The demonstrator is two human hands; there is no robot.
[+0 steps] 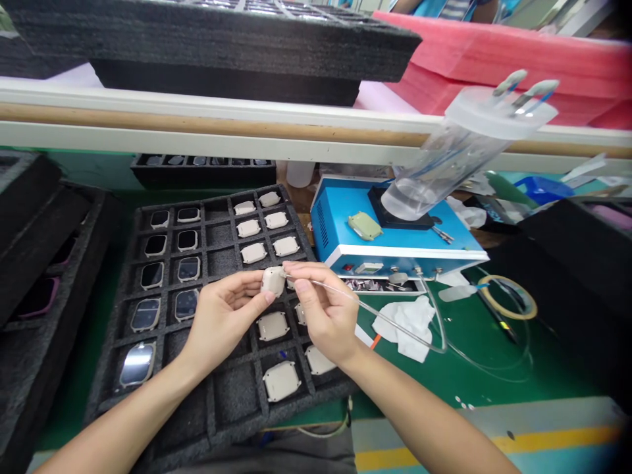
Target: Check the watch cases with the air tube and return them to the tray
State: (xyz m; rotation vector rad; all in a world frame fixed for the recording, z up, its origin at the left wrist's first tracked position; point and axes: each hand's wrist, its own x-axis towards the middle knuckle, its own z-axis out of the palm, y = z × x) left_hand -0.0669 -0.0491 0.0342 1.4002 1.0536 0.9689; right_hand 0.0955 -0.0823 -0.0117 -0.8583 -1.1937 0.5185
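Observation:
A beige smartwatch case (273, 281) is pinched between the thumb and fingers of my left hand (230, 309), above the foam tray. Close by on the right, my right hand (328, 306) is closed around the end of a thin clear tube (390, 320), its tip meeting the case's upper right edge. My fingers hide most of that tip. Below lies a black foam tray (234, 401) with compartments. Watch bodies with dark screens (145, 315) fill much of its left side, and beige watch cases (281, 382) lie on its right.
Behind the tray stands a blue control box (395, 247), carrying a green watch case (364, 226) and a tilted clear cylinder (429, 164). Crumpled white tissue (407, 322) and a tape roll (508, 296) lie to the right. Stacked foam trays (44, 263) border the left; a shelf (222, 135) crosses overhead.

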